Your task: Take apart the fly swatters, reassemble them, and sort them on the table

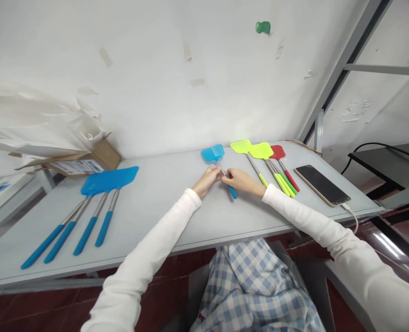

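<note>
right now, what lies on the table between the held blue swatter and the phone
In the head view: yellow swatters, a red swatter and a green handle.

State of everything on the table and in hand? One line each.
Blue swatter, held in left hand and right hand
Other blue swatters, lying, heads overlapping
Yellow swatters, lying, heads overlapping
Red swatter, lying, head partly covered
Phone, face up, screen dark, cable plugged in
Cardboard box, cannot tell whether open
</note>
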Available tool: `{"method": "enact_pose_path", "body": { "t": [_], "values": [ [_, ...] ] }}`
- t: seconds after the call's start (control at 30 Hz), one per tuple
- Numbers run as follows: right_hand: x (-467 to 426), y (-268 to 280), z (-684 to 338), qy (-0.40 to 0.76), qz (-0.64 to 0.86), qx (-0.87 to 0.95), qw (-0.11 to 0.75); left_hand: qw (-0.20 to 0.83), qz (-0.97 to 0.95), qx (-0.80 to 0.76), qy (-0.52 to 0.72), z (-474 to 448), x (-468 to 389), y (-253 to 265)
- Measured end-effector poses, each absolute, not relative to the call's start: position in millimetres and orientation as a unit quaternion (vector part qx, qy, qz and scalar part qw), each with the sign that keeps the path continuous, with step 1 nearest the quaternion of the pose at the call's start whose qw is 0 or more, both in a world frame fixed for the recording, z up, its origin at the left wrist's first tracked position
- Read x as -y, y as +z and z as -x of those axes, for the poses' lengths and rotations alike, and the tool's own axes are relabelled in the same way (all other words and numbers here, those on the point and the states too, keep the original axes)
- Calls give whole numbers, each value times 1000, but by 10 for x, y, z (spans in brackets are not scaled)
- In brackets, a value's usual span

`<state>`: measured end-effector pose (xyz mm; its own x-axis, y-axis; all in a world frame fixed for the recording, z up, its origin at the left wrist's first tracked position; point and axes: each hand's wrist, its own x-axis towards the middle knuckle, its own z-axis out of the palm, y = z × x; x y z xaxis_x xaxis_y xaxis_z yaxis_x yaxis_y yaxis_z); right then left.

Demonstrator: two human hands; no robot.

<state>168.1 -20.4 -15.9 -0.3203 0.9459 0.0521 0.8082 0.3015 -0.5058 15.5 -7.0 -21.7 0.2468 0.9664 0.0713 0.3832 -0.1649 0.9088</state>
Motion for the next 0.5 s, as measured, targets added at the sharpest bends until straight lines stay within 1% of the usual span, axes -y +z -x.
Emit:
{"method": "enact_pose_path", "body": {
  "t": [0.07,0.13,0.17,0.23,0.3,0.33,0.4,0.5],
  "values": [
    [194,-174,-1752,189,583,776,147,427,-653,-519,349,-7,113,-228],
    [178,-184,-1848,173,599,772,127,408,-643,-548,346,221,178,-233],
    [167,-186,-1898,162,604,771,120,366,-652,-570,341,364,221,-235],
    [143,-179,-1990,135,615,770,104,225,-683,-620,314,699,328,-242],
    [122,-162,-2062,106,629,765,86,66,-669,-697,249,1070,461,-260],
    [114,-150,-2091,94,636,762,79,8,-644,-735,212,1257,533,-274],
    [108,-130,-2135,78,645,756,73,-70,-587,-792,151,1611,675,-313],
    [121,-121,-2165,57,653,752,66,-125,-520,-840,90,2048,830,-392]
  ]
}}
